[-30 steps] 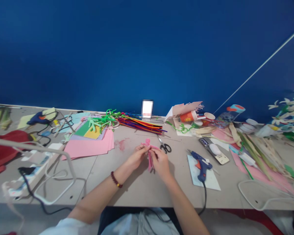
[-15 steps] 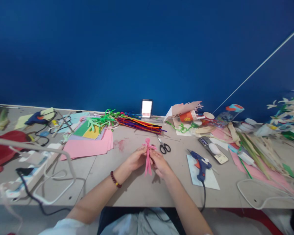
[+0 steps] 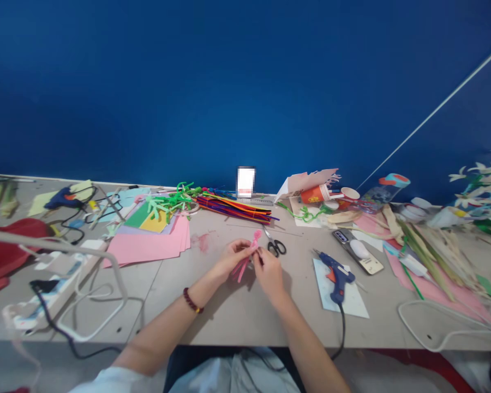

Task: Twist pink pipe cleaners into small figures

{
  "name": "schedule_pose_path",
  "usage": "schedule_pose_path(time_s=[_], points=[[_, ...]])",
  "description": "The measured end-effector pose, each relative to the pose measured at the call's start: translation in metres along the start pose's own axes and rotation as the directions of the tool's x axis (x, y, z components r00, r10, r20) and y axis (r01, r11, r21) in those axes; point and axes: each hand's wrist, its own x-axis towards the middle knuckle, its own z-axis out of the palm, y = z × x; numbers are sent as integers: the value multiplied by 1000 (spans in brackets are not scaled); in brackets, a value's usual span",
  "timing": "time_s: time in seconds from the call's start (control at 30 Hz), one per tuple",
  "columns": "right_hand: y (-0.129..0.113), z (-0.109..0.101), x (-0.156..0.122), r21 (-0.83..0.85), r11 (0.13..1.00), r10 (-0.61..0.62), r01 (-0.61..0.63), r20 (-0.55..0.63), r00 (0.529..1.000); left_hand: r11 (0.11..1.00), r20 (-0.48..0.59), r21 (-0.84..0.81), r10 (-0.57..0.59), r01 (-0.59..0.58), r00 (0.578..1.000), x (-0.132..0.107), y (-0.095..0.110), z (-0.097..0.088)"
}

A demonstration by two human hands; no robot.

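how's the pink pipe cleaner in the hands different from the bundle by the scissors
The pink pipe cleaner is held in the left hand and right hand; the bundle lies on the table. The pink is one colour; the bundle mixes orange, red and purple. The pink is twisted; the bundle runs straight. Both are pipe cleaners.

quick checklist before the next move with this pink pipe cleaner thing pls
Pink pipe cleaner figure gripped: ok, pinched between left hand and right hand.
Strand ends tidy: not ok, they splay out below the hands.
Scissors at hand: ok, lying just beyond the right hand.
Hot glue gun at hand: ok, lying on a white card to the right.
Glue gun heated: cannot tell.
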Motion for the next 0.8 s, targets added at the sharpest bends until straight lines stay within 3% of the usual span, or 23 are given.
schedule_pose_path(time_s=[0.1, 0.27, 0.6, 0.8], points=[[0, -1, 0, -34, 999, 5, -5, 2, 1000, 988, -7, 139, 70, -68, 998, 0, 5, -3], [-1, -4, 0, 72, 996, 60, -59, -1, 998, 963, -17, 258, 91, -83, 996, 0, 9, -5], [-5, -5, 4, 275, 948, 180, -162, -43, 983, 967, 2, 199, 162, -159, 987, -2, 5, 3], [2, -1, 6, 352, 896, 303, -270, -41, 952, 1000, -10, 0, 13, -13, 1000, 3, -7, -2]])
